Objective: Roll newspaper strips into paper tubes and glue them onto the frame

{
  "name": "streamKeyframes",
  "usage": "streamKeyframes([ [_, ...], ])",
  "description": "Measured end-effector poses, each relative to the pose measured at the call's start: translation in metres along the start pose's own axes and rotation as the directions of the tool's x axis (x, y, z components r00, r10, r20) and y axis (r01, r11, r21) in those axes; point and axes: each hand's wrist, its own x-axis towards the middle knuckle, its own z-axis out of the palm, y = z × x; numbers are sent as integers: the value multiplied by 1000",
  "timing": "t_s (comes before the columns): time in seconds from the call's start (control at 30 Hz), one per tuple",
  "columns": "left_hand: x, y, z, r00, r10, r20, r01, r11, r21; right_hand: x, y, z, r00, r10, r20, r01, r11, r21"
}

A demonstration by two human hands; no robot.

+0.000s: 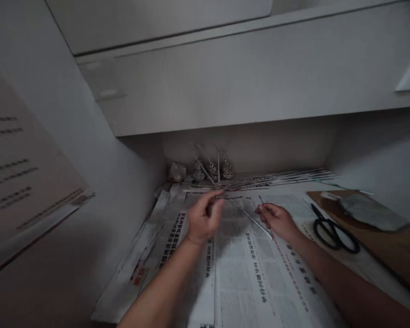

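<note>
Slender, speckled rods [253,219] splay from the pinching grip of the left hand [205,216] above newspaper [239,273]; the right hand [276,221] curls narrowly nearby, any hold unclear. A pale wall [85,173] bounds the left, scissors [334,233] the right, pages spreading between.

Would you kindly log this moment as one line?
left hand: at crossed thin sticks, grip unclear | right hand: curled near slanting stick | scissors: right of right hand | newspaper: beneath both hands
</note>
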Motion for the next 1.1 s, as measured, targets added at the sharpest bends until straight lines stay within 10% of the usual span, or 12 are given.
streamKeyframes([
  [0.17,50,-15,-77,923,24,-385,95,953,287,1,-1,-2,1000,-14,1,14,1000,13],
  [0.3,57,-71,-121,959,-207,-194,284,707,648,-1,-5,-4,999,-40,19,40,999,6],
  [0.4,47,-111,-129,888,-444,-122,349,477,807,0,-5,-5,998,-56,36,56,998,-3],
  [0.53,37,-132,-125,843,-532,-77,337,412,847,2,-2,-7,997,-57,58,55,998,30],
  [0.73,46,-95,-137,868,-478,-132,412,548,728,2,-2,-9,993,-57,101,54,998,38],
  [0.93,72,-33,-154,851,-426,-308,507,819,268,1,-3,-9,994,-39,105,33,998,56],
  [1.1,82,20,-136,832,-528,-171,520,849,-91,0,-7,-10,995,-22,101,7,988,154],
])
